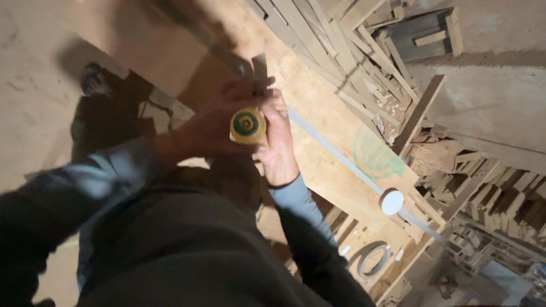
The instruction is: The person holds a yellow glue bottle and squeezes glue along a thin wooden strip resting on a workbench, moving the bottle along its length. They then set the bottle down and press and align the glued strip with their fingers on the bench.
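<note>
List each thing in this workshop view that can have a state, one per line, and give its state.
Left hand: closed around the yellow tool.
Right hand: closed on the tool's far side.
Yellow tool: held up, round green-marked end facing the camera.
Board: lying flat.
White disc: resting on the board.
Wood offcuts: piled loosely.

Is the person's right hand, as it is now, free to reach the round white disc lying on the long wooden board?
Probably not at once. The right hand and left hand both grip the yellow cylinder with a green end. The round white disc lies apart on the wooden board, uncovered.
</note>
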Demonstrator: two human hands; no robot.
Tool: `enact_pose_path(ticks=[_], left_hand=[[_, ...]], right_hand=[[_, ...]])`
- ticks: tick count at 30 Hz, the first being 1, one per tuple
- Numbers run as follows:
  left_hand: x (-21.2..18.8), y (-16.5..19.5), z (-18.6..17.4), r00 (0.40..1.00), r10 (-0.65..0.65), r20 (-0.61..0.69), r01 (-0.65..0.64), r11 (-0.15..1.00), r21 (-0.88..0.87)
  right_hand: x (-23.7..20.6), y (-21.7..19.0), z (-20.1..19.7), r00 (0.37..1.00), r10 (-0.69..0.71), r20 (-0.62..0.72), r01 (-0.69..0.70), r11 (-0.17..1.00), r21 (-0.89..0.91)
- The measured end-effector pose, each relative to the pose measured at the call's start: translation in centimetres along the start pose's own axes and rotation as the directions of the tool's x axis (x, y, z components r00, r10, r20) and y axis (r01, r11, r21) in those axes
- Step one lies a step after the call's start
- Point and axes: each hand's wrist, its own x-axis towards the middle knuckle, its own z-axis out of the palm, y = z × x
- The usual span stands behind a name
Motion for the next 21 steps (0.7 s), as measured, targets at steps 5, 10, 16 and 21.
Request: enact_pose_path(ticks=[5,10,16,21], left_hand=[[0.8,1.1,5.8,0.981,-0.050,-0.185,0.091,0.971,0.222],[-0.1,3.4,11.3,0.939,-0.193,-0.286,0.285,0.902,0.326],[-1.4,4.0,13.9,0.966,-0.125,-0.228,0.230,0.818,0.527],[-6.9,4.1,12.8,0.767,-0.216,-0.604,0.481,0.817,0.318]], right_hand=[[-1.7,-4.1,-0.7,0.928,0.372,0.013,-0.356,0.878,0.320],[-8.7,-7.3,-3.6,0.941,0.294,0.169,-0.226,0.915,-0.333],[-10.2,-6.4,-9.0,0.796,0.585,0.159,-0.606,0.761,0.232],[-4.7,-9.9,-10.3,0.938,0.347,0.001,-0.346,0.935,-0.082]])
